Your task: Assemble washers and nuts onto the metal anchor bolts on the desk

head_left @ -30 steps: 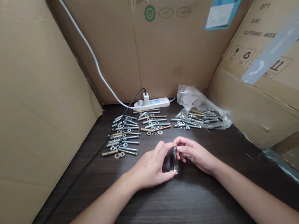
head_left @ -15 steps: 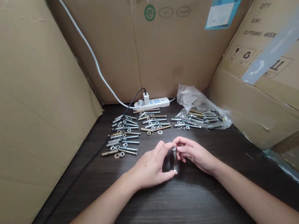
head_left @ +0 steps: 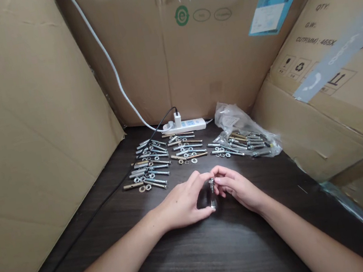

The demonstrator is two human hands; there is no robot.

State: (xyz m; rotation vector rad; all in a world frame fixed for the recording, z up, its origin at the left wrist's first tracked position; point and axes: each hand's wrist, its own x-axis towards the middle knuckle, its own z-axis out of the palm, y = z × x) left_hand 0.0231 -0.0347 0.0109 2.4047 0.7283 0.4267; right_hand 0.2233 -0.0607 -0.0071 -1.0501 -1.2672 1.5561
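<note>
My left hand (head_left: pixel 187 202) grips a silvery expansion bolt (head_left: pixel 212 195) lengthwise, its thumb at the near end and its fingertips by the far end. The bolt points away from me over the dark table. At that far end, my right hand (head_left: pixel 236 187) has thumb and fingers closed around the tip, where a nut or washer partly shows between the fingertips. Beyond my hands, bolts, sleeves, nuts and washers lie in rows: one group (head_left: pixel 153 174) to the left, another (head_left: pixel 188 146) in the middle, and a few pieces (head_left: pixel 227 151) to the right.
A clear plastic bag (head_left: pixel 234 118) with more bolts sits at the back right. Behind the rows is a white power strip (head_left: pixel 196 125) with a plugged-in charger (head_left: pixel 177 119). A black cable (head_left: pixel 108 196) crosses the table's left side. Cardboard walls (head_left: pixel 143 68) enclose the table (head_left: pixel 201 261).
Both hands stay nearly in place around the bolt. Only a very slight shift shows at its far end, between the fingertips.
</note>
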